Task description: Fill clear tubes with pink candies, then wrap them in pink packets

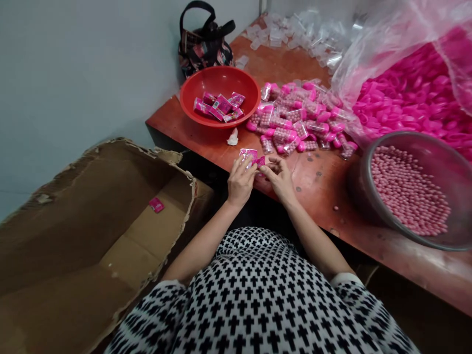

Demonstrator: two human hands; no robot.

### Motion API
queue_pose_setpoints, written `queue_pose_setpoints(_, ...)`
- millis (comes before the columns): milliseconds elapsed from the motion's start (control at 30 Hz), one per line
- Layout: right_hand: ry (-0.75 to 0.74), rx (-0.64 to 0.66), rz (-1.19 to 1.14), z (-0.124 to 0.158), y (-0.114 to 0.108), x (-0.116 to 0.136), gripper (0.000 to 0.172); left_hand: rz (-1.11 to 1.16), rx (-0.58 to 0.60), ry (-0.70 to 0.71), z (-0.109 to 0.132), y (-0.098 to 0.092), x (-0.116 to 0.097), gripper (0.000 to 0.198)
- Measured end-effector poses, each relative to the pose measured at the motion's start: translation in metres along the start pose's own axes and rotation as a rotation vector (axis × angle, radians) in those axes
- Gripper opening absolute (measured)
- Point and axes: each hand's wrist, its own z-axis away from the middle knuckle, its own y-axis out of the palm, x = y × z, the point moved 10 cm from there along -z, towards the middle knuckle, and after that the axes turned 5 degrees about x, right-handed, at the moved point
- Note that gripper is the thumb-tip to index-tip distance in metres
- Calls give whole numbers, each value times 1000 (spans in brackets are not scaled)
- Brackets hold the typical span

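Observation:
My left hand (240, 184) and my right hand (282, 182) meet at the table's front edge, fingers closed on a small pink printed label (261, 161). Whether something lies inside or under this label is hidden by my fingers. Just behind my left fingertips is a shiny pink-and-white printed piece (248, 153). Past my hands lies a heap of small clear bottles with pink caps (295, 115), filled with pink beads. To its left, a red bowl (188, 110) contains several pink printed packets (222, 105).
A deep cardboard box (125, 206) at left has one pink packet (157, 204) inside. At right stand a grey tub (363, 182) of pink beads (405, 191) and a plastic bag of pink caps (416, 98). Clear empty bottles (306, 34) and a handbag (206, 49) sit behind.

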Motion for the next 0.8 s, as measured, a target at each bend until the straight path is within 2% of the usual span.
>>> queue_pose_setpoints(67,33,23,-57,-2,2,-2,40,120,-6,-49,7,-6,-4,21)
queue_pose_setpoints(100,48,30,-76,-2,2,-2,38,215,-13,-121,10,-8,0,24)
queue_pose_setpoints(167,71,57,-101,0,2,-1,37,490,-19,-353,18,-6,18,35)
queue_pose_setpoints(233,82,119,-108,2,4,1,39,808,51,-600,29,12,31,42)
queue_pose_setpoints(300,80,173,-83,4,6,3,40,1041,171,-760,37,31,30,40)
queue_pose_setpoints(367,73,205,-13,4,5,3,40,1134,252,-823,40,40,25,38)
queue_pose_setpoints(467,30,230,172,-2,-2,7,33,1124,232,-854,40,40,27,33)
queue_pose_setpoints(533,-57,172,348,-11,-14,22,25,1091,187,-871,42,38,32,30)
queue_pose_setpoints(633,-192,-61,720,-28,-40,58,24,1086,122,-916,47,37,38,29)
queue_pose_setpoints(733,-170,-264,1095,-51,-50,83,34,1116,66,-953,50,36,42,30)
queue_pose_setpoints(800,-129,-313,1269,-69,-44,89,42,1126,34,-970,50,35,43,30)
